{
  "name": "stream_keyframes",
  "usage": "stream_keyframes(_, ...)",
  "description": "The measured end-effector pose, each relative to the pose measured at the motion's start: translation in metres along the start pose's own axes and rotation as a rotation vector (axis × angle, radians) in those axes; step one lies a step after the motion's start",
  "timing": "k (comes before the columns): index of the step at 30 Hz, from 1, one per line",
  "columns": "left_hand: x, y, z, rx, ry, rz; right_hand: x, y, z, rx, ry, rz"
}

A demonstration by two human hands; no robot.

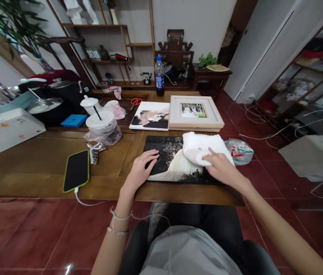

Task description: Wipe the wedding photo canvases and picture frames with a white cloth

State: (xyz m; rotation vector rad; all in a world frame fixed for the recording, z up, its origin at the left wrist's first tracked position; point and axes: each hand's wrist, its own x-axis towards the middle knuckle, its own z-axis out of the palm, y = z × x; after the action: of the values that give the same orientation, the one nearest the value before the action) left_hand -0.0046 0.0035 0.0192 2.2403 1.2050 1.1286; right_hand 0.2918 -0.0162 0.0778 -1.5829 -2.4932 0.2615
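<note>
A dark photo panel [172, 164] with a picture of a long white gown lies flat near the table's front edge. My left hand [144, 166] rests on its left edge, fingers stretched out and thumb apart, holding nothing. A folded white towel [204, 145] covers the panel's upper right part. My right hand [220, 166] grips the towel's near edge against the panel, and the fingertips are partly hidden in its folds. Just behind the panel are a white-framed photo [194, 110] and a smaller photo print [151, 116].
To the left lie a phone [77, 170] on a charging cable, a lidded cup [101, 120] in a plastic bag and a blue box [73, 120]. A bottle [159, 76] and orange-handled scissors [135, 101] are farther back. A plastic bag [239, 151] sits by the right edge.
</note>
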Motion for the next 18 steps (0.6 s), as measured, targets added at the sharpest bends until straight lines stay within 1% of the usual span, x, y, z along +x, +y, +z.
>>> stream_keyframes(3, 0.0, -0.001, 0.0, -0.003, -0.003, 0.011, -0.033, -0.036, 0.002, 0.05, -0.104, -0.141)
stream_keyframes(5, 0.0, -0.001, 0.0, -0.002, -0.005, 0.015, -0.054, -0.054, 0.001, 0.119, -0.166, -0.224)
stream_keyframes(7, -0.001, -0.002, 0.0, -0.002, -0.008, 0.018, -0.066, -0.063, -0.001, 0.177, -0.208, -0.271)
stream_keyframes(8, -0.001, -0.002, 0.0, -0.003, -0.008, 0.02, -0.069, -0.064, -0.002, 0.194, -0.219, -0.274)
stream_keyframes(10, -0.001, -0.003, 0.0, -0.005, -0.013, 0.023, -0.066, -0.055, -0.002, 0.2, -0.212, -0.222)
stream_keyframes(12, -0.001, -0.003, 0.0, -0.006, -0.012, 0.024, -0.054, -0.038, -0.002, 0.174, -0.161, -0.14)
stream_keyframes(15, -0.001, -0.004, 0.0, -0.01, -0.008, 0.025, -0.022, -0.004, -0.002, 0.155, -0.053, -0.065)
stream_keyframes(18, -0.001, -0.004, 0.0, -0.014, -0.008, 0.027, 0.016, 0.027, -0.004, 0.194, 0.012, -0.02)
